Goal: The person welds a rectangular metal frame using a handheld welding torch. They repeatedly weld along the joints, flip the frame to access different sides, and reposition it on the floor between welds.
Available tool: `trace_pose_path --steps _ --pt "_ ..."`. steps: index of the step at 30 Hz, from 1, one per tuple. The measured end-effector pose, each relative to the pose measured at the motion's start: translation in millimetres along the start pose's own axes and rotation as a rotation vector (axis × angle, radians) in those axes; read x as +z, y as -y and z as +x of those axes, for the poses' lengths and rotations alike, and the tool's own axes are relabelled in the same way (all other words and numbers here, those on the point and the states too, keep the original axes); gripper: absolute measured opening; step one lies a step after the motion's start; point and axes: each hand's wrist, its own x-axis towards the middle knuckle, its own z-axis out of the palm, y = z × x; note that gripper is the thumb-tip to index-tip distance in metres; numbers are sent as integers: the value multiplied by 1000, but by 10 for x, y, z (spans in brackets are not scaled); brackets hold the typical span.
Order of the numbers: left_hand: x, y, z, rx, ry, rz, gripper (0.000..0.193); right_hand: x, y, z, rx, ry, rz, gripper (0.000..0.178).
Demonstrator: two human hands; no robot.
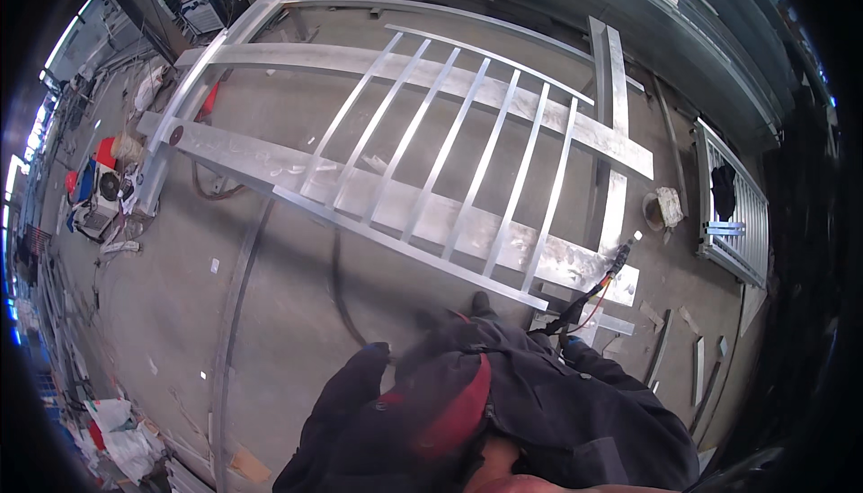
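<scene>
Head view: a welding torch (620, 257) is held in the right hand (573, 342) by its cable end — tip just over the near right corner of the metal railing frame (431, 178) laid on the floor. The left hand (376, 349) is seen near the frame's near rail — its grip cannot be told.

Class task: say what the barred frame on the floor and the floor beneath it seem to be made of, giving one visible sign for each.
Barred frame: bare metal, probably steel or aluminium, shown by its silvery sheen, with scuffed grey marks on the flat rails. Floor: likely concrete, since it looks dull grey, matt, dusty and stained.
</scene>
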Motion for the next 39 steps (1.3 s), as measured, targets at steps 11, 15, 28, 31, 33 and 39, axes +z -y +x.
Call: trace_pose_path --steps 11,15,28,31,33,39 --pt "-751 -162 1054 -580 -225 -1284 49 -87 543 670 -155 -141 55 67" --pt "-1026 -246 1153 -683 -199 -940 52 -33 905 892 -193 -185 -12 71" --pt "-1802 749 1783 -544 -102 -428 45 379 1760 751 -150 -228 -147 63" --pt "-2162 911 1962 -326 244 324 51 562 1826 784 -58 -209 -114 64" --pt "-2409 1016 2150 -35 474 893 54 666 1918 756 21 -196 -126 66" --pt "-2742 1369 2220 26 342 981 67 1000 2131 475 38 -307 -121 73"
